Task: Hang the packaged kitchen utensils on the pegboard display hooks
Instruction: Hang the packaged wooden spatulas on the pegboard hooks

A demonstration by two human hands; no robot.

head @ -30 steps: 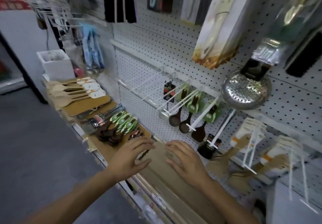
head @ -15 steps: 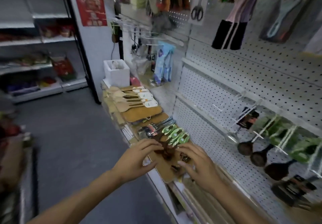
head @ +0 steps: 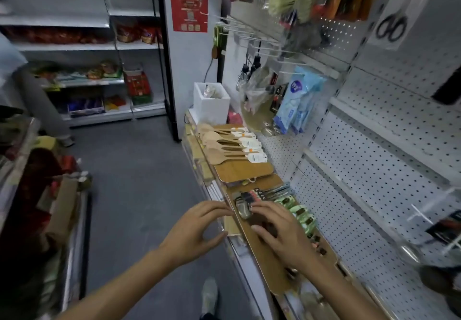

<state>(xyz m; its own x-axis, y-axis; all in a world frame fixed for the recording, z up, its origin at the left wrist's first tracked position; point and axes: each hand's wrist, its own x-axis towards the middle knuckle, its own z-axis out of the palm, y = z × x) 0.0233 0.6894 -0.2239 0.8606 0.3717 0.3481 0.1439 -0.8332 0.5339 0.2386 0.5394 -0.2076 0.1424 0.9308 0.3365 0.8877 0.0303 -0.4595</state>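
Two bare hands low centre. Right hand (head: pixel 282 230) lies fingers spread and loosely bent over the dark spoons with green card packaging (head: pixel 303 216) on the brown wooden shelf ledge (head: pixel 272 267); whether it actually grips any, cannot tell. Left hand (head: pixel 197 230) hovers just left of the ledge edge, fingers relaxed, holding nothing. Pale wooden spatulas with white tags (head: pixel 229 145) lie mid-frame, tag print too small to read. White pegboard (head: pixel 389 160) fills the right. Red poster (head: pixel 188 0) at top centre, writing blurred, unreadable. Blue packets (head: pixel 296 102) hang on a hook, logo illegible.
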